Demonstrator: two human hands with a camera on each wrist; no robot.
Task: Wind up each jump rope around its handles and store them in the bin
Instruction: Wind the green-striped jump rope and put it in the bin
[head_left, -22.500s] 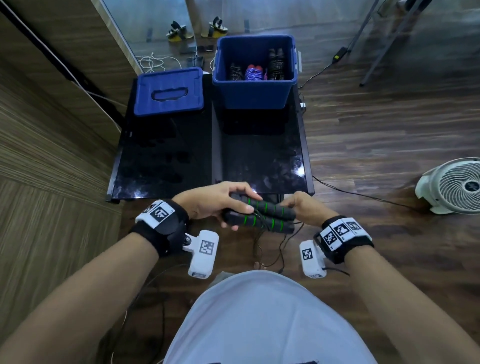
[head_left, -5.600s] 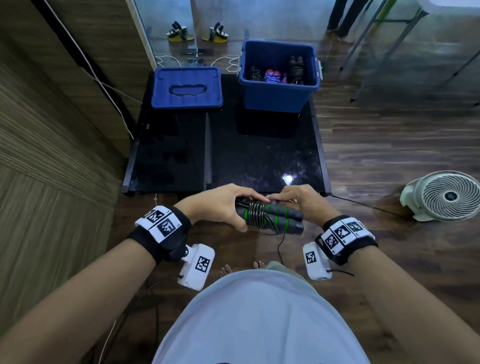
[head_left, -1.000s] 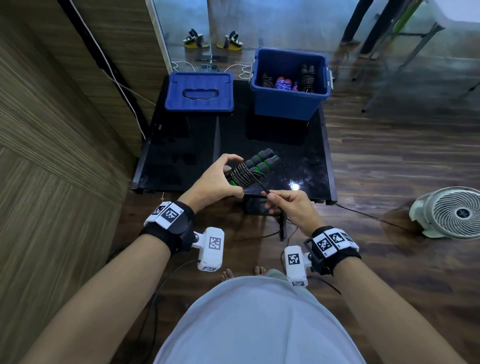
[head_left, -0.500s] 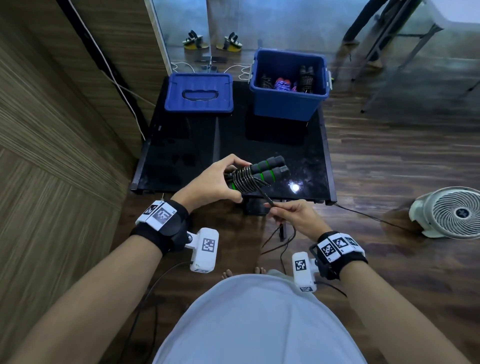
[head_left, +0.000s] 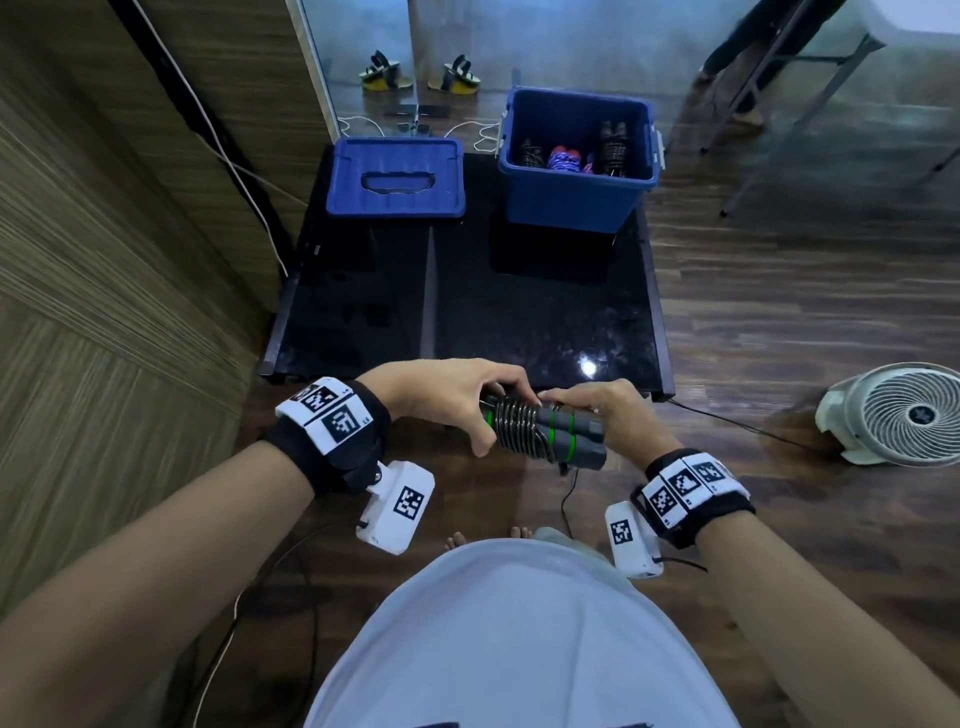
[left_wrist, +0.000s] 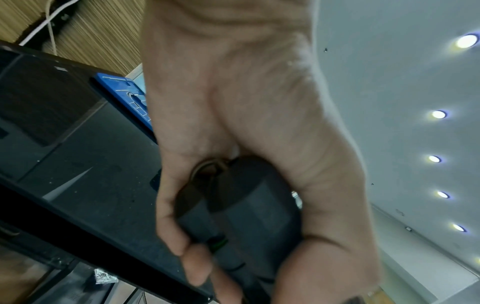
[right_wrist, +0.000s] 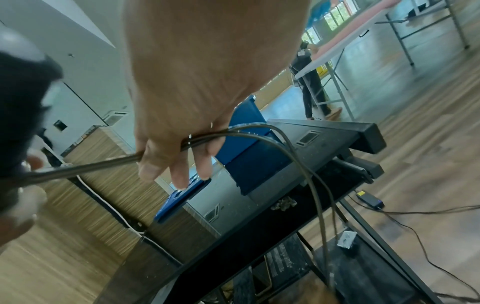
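Two black jump-rope handles with green rings (head_left: 563, 440) lie side by side in front of my belly, with several turns of black rope (head_left: 514, 427) wound round them. My left hand (head_left: 457, 397) grips the handles' left ends (left_wrist: 244, 207). My right hand (head_left: 597, 402) is over the right part of the bundle and holds the doubled rope (right_wrist: 207, 136) under its fingers. A loose tail of rope (head_left: 566, 493) hangs below the bundle. The open blue bin (head_left: 571, 195) stands at the table's far right and holds other wound ropes (head_left: 563, 158).
The bin's blue lid (head_left: 397, 182) lies on the black table (head_left: 467, 322) at far left. A white fan (head_left: 904, 415) sits on the wooden floor to the right. A wood-panelled wall runs along the left. Cables trail over the floor.
The bundle has come down and nearer to my body and now lies level. My right hand has risen from below it to the handles, carrying the rope over them.
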